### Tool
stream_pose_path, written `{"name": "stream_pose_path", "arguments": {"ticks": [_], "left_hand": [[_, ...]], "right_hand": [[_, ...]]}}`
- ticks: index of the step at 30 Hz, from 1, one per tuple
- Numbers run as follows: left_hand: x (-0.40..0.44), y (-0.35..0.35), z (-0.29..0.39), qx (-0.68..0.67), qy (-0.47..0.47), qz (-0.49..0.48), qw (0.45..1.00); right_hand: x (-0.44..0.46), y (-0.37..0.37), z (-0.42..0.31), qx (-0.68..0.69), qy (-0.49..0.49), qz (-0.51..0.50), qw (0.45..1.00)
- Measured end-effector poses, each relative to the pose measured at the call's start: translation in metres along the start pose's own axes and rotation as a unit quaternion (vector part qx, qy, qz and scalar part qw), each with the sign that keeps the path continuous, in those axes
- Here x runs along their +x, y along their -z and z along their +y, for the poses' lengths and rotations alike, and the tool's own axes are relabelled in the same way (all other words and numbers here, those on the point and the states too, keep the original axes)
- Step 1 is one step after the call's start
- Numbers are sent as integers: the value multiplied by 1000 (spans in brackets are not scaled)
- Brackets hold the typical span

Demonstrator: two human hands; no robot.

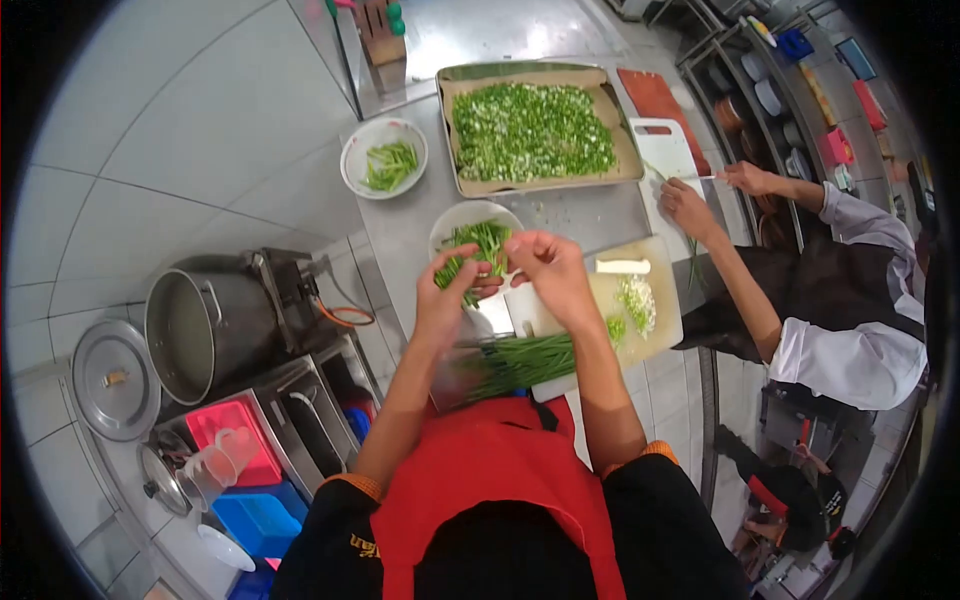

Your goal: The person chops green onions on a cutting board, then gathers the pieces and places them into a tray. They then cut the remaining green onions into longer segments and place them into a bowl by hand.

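Over a white bowl [447, 218] of cut green stalks, my left hand [446, 290] is curled around a small bunch of green stalks [459, 272]. Close to its right, my right hand [548, 272] has thumb and fingers pressed together; what they hold, if anything, is too small to make out. Long green stalks [525, 366] lie below my hands, partly behind my right forearm. A cutting board [660, 300] at the right carries chopped pale and green pieces [636, 303] and a pale block [622, 267].
A tray [462, 188] of chopped greens stands at the back, beside a second bowl [347, 165]. At the right, a co-worker's hands [690, 208] cut stalks on a white board [665, 150]. A large pot [190, 335] is at the left. Another person [800, 500] is farther off.
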State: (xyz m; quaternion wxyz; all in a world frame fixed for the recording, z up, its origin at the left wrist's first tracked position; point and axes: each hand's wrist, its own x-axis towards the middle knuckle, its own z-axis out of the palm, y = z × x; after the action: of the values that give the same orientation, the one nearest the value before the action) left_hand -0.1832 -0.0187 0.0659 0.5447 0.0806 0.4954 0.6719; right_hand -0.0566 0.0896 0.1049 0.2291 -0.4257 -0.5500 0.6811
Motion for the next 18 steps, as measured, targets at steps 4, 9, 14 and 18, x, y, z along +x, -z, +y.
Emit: {"name": "stream_pose_path", "arguments": {"ticks": [4,9,14,18], "left_hand": [[-7,-6,29,-34,-1,-44,998],[-16,-23,57,47,1,-86,995],[-19,-28,59,61,-10,-90,994],[-15,-25,54,62,-16,-75,995]], "right_hand": [[-9,4,-19,91,3,-25,996],[-20,0,-31,124,9,-53,991],[-27,-4,-35,80,25,-69,994],[-31,-11,-37,42,27,-42,998]]}}
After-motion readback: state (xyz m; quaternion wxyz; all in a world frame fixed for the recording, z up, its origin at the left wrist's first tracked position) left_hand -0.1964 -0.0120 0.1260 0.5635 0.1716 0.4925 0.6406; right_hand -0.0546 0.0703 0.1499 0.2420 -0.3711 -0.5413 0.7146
